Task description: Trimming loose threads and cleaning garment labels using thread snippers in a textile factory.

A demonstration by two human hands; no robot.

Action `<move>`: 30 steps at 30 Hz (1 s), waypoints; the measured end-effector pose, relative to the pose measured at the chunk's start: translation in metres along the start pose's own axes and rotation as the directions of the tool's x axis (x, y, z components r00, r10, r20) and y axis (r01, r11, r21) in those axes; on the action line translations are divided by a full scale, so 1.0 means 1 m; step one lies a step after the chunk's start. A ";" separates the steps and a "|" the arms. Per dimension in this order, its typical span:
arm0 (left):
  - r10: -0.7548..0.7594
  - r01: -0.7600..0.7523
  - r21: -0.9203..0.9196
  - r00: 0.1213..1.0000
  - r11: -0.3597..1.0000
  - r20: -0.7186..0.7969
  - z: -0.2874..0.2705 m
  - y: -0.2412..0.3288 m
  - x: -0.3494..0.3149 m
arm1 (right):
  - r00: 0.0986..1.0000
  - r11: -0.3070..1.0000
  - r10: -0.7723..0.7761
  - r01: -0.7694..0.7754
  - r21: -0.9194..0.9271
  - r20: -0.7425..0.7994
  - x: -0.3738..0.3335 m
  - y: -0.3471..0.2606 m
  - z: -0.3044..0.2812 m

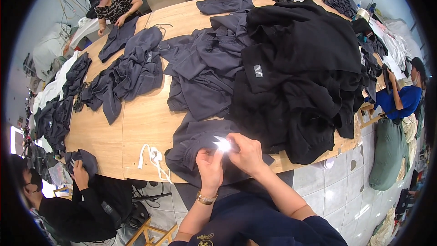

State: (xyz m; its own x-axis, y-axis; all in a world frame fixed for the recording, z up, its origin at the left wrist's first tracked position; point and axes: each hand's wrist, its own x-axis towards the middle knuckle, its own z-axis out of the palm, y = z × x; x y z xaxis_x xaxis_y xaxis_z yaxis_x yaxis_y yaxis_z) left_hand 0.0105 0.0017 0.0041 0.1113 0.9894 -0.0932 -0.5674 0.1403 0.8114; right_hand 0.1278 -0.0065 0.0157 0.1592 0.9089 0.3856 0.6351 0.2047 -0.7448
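Observation:
A dark grey garment with a gathered band lies at the table's near edge, in front of my body. My left hand is closed at its band, fingers bent and thumb up, seemingly pinching the cloth. Close beside it, my right hand is closed around small thread snips. Two bright pointed blades stick out toward the left, and strong glare washes out the rest of the tool. The exact spot where blades and cloth meet is hidden by that glare.
A large pile of black garments rises to my right, with grey garments ahead and left. A white cord lies near the table edge. Co-workers sit around the table, one close on my left.

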 end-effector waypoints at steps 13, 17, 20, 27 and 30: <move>-0.283 0.284 -0.291 0.958 0.914 0.046 0.012 0.020 0.008 | 0.874 0.303 0.385 -0.424 0.853 0.297 -0.003 0.010 -0.014; -0.248 0.254 -0.266 0.967 0.930 0.056 0.006 0.012 0.005 | 0.922 0.664 0.361 -0.361 0.654 0.142 0.002 0.003 -0.008; -0.158 0.169 -0.180 0.985 0.969 0.072 0.007 0.007 0.002 | 0.963 0.871 0.266 -0.228 0.435 -0.028 0.003 -0.004 0.004; -0.185 0.184 -0.184 0.983 0.966 0.011 0.009 0.011 0.005 | 0.811 -0.101 0.217 -0.536 0.838 0.544 0.000 0.001 -0.020; -0.200 0.209 -0.236 0.978 0.949 0.061 0.008 0.012 0.008 | 0.857 -0.181 0.264 -0.407 0.895 0.443 0.002 0.001 -0.028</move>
State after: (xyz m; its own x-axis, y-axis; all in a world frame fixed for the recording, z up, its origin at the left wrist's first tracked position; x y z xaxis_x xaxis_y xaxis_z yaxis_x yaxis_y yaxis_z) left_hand 0.0112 0.0109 0.0174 0.2720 0.9371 -0.2189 -0.7076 0.3489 0.6144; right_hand 0.1496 -0.0141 0.0309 -0.0302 0.9937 -0.1076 -0.8566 -0.0813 -0.5095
